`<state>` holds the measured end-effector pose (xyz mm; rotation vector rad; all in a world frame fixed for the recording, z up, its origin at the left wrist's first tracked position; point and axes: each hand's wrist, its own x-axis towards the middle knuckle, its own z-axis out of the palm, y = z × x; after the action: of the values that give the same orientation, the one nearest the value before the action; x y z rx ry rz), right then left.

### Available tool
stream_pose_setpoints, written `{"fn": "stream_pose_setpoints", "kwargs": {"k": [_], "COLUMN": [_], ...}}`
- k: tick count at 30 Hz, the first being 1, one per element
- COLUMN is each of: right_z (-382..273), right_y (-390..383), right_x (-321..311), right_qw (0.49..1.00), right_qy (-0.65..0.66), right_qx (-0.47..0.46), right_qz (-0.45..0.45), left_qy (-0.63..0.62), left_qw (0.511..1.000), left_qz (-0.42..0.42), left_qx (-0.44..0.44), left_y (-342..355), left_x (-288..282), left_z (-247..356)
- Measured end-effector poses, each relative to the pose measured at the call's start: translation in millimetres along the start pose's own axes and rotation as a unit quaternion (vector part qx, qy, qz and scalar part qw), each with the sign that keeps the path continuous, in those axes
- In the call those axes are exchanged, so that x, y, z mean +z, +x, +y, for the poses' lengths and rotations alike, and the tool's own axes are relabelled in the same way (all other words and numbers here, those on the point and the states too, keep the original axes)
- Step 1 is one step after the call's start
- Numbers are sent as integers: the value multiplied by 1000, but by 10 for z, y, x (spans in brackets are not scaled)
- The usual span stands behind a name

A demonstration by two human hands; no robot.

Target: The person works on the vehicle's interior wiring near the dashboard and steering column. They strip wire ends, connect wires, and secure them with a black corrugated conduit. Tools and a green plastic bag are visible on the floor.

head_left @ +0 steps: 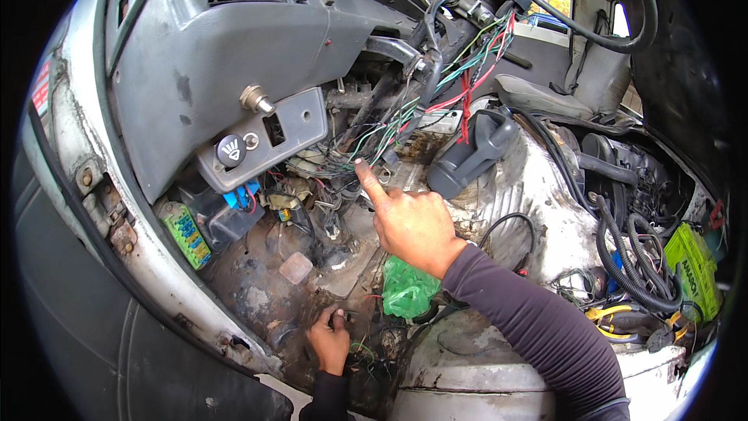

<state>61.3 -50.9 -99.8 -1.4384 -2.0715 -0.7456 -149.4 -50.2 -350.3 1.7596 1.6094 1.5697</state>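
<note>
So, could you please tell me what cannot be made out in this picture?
Head view: whether the left hand pinches anything; too small there.
Head view: what, if anything, the green bag holds; its crumples hide it.
Head view: the rest of the steering wheel; the upper edge cuts it off.

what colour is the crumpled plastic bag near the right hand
The plastic bag is bright green, seen in the head view.

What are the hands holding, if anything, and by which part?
The right hand holds nothing visible, index finger extended toward wires; whether the left hand pinches anything cannot be told.
</note>
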Motion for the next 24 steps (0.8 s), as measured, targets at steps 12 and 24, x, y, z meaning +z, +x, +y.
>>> {"fn": "stream_pose_setpoints", "kwargs": {"k": [12,24], "right_z": [33,511], "right_y": [-304,-1675], "right_x": [-727,-1873], "right_qw": [980,992], "right_qy": [-14,23], "right_qx": [-132,74], "right_qz": [-146,-100], "left_qy": [-74,-208], "left_qw": [992,977], "left_qz": [73,-4], "left_qx": [75,43], "left_y": [-77,-281], "left_x": [-68,-208], "left_z": [245,959]}}
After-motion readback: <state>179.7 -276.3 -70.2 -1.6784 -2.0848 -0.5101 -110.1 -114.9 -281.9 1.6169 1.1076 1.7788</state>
